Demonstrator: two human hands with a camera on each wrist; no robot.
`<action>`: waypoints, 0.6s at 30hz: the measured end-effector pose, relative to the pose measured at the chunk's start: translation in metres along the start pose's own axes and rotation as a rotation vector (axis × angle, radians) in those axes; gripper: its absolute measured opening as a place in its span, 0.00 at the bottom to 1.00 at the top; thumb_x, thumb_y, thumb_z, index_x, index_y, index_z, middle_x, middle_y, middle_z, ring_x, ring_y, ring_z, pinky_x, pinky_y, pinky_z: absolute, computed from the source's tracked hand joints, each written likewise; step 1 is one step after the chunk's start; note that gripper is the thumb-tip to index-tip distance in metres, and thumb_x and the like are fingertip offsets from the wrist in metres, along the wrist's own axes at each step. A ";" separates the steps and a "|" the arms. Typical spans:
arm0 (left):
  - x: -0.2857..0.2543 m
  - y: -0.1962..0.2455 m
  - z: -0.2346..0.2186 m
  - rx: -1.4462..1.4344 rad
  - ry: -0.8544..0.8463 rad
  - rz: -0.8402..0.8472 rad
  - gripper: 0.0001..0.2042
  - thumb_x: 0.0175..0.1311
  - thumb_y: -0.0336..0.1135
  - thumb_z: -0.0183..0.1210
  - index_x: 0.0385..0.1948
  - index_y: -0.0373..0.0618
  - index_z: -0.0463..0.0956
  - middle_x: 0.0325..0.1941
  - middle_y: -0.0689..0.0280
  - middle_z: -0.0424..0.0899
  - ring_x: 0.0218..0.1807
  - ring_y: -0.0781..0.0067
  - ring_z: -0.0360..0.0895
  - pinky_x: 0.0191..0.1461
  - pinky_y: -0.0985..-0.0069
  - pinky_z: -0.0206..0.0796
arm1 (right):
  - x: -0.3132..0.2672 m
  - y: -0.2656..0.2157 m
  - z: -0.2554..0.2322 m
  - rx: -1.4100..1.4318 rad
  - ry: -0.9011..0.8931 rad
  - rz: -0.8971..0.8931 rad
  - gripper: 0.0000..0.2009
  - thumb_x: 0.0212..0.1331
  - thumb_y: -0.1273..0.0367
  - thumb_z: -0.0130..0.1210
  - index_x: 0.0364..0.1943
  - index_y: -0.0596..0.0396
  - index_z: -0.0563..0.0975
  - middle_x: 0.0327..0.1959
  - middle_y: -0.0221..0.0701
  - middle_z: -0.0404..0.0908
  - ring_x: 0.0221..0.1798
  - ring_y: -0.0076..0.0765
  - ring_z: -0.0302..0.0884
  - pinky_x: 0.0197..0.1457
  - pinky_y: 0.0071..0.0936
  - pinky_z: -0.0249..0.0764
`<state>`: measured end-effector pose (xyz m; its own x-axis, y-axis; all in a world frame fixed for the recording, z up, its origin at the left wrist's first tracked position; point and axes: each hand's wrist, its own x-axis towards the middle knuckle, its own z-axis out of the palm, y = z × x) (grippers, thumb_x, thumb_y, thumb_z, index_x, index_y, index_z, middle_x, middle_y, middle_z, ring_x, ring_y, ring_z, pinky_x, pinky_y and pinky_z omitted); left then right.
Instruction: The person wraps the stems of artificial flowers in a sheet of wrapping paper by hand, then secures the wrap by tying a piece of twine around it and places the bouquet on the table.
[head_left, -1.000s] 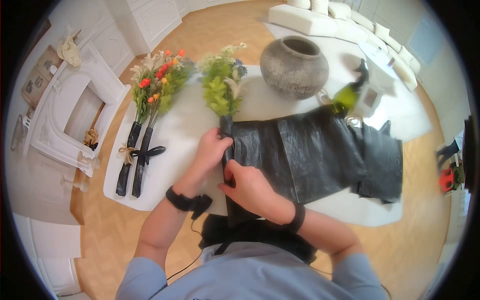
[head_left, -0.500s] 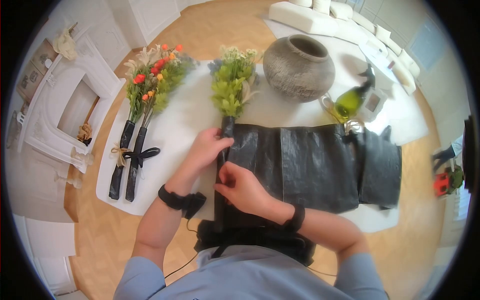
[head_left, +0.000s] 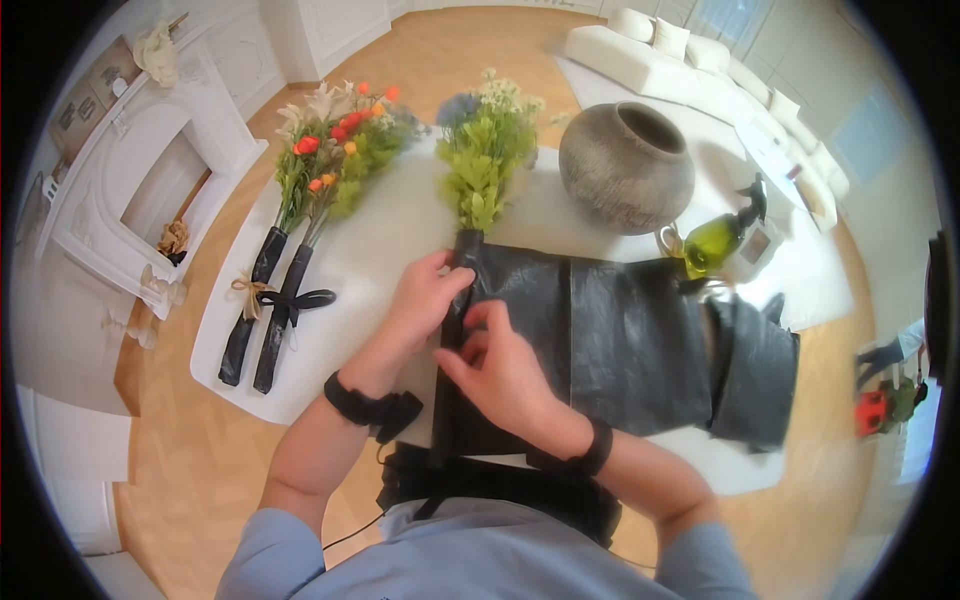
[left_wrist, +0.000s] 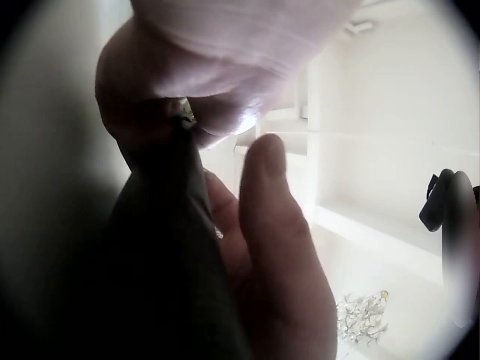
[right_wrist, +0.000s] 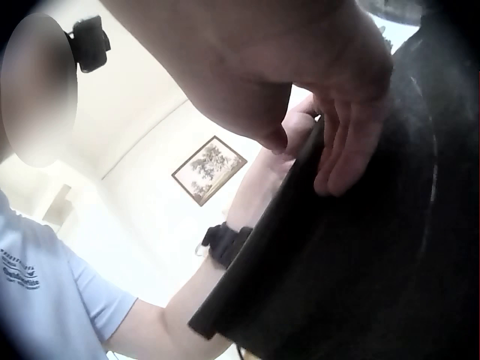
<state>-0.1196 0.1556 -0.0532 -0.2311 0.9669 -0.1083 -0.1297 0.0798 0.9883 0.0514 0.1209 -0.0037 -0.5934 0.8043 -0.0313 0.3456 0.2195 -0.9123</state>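
Note:
A bouquet of green leaves and white and blue flowers (head_left: pixel 485 170) lies along the left edge of a black wrapping sheet (head_left: pixel 630 340), its stems inside the rolled edge. My left hand (head_left: pixel 420 300) grips that rolled edge just below the leaves, thumb on top. Nearer to me, my right hand (head_left: pixel 505 375) rests over the roll with thumb and forefinger apart. In the right wrist view its fingers (right_wrist: pixel 341 161) lie loosely against the dark sheet, the thumb on the other side of the edge. The left wrist view shows the dark roll (left_wrist: pixel 172 217) between both hands.
Two bouquets with black-wrapped stems (head_left: pixel 280 300), tied with bows, lie at the left of the white table (head_left: pixel 370 215). A grey clay pot (head_left: pixel 625 165) stands behind the sheet, beside a green spray bottle (head_left: pixel 712 240) and twine. More black sheets (head_left: pixel 757 375) lie at the right.
My right hand's thumb and forefinger have spread apart over the rolled edge. My left hand keeps its hold. The bouquet has turned slightly, and the whole head view has shifted.

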 end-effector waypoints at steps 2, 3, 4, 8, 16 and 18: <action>-0.004 0.010 0.001 0.035 0.062 -0.010 0.11 0.63 0.32 0.60 0.43 0.36 0.79 0.30 0.63 0.84 0.30 0.80 0.77 0.33 0.80 0.67 | 0.009 -0.009 -0.007 -0.078 0.103 -0.048 0.23 0.57 0.65 0.67 0.49 0.61 0.68 0.24 0.42 0.81 0.30 0.53 0.82 0.34 0.41 0.75; -0.008 0.021 0.004 0.034 0.062 -0.003 0.11 0.63 0.32 0.60 0.43 0.36 0.79 0.30 0.63 0.84 0.30 0.80 0.77 0.33 0.80 0.67 | 0.013 -0.009 -0.008 -0.098 0.123 -0.081 0.25 0.56 0.66 0.68 0.52 0.62 0.68 0.24 0.41 0.82 0.29 0.51 0.82 0.33 0.40 0.75; -0.016 0.035 0.009 -0.026 0.054 0.005 0.09 0.64 0.30 0.59 0.43 0.37 0.78 0.33 0.64 0.84 0.33 0.80 0.78 0.37 0.80 0.70 | 0.015 -0.012 -0.010 -0.100 0.125 -0.087 0.25 0.56 0.66 0.68 0.52 0.62 0.68 0.24 0.41 0.82 0.29 0.51 0.82 0.33 0.40 0.75; -0.028 0.067 0.018 -0.100 0.060 0.119 0.07 0.67 0.29 0.59 0.43 0.40 0.77 0.36 0.65 0.85 0.36 0.81 0.80 0.40 0.81 0.72 | 0.014 -0.029 -0.013 -0.111 0.199 -0.156 0.23 0.56 0.66 0.67 0.50 0.62 0.68 0.24 0.41 0.82 0.28 0.50 0.82 0.33 0.40 0.76; -0.063 0.113 0.017 0.043 0.111 0.303 0.09 0.64 0.32 0.62 0.42 0.40 0.77 0.27 0.70 0.81 0.28 0.86 0.70 0.29 0.83 0.60 | -0.011 -0.071 -0.014 0.082 0.216 -0.216 0.21 0.56 0.67 0.67 0.46 0.61 0.68 0.23 0.40 0.81 0.26 0.44 0.82 0.32 0.34 0.75; -0.080 0.130 0.014 0.014 0.110 0.346 0.09 0.64 0.30 0.62 0.44 0.40 0.78 0.30 0.71 0.82 0.30 0.87 0.71 0.32 0.83 0.62 | -0.017 -0.085 -0.011 0.181 0.185 -0.229 0.20 0.55 0.68 0.67 0.45 0.60 0.69 0.22 0.39 0.81 0.25 0.42 0.81 0.30 0.33 0.75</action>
<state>-0.1047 0.0921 0.0857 -0.3619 0.9052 0.2229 -0.0126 -0.2439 0.9697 0.0397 0.0943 0.0788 -0.4930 0.8356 0.2423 0.0740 0.3178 -0.9453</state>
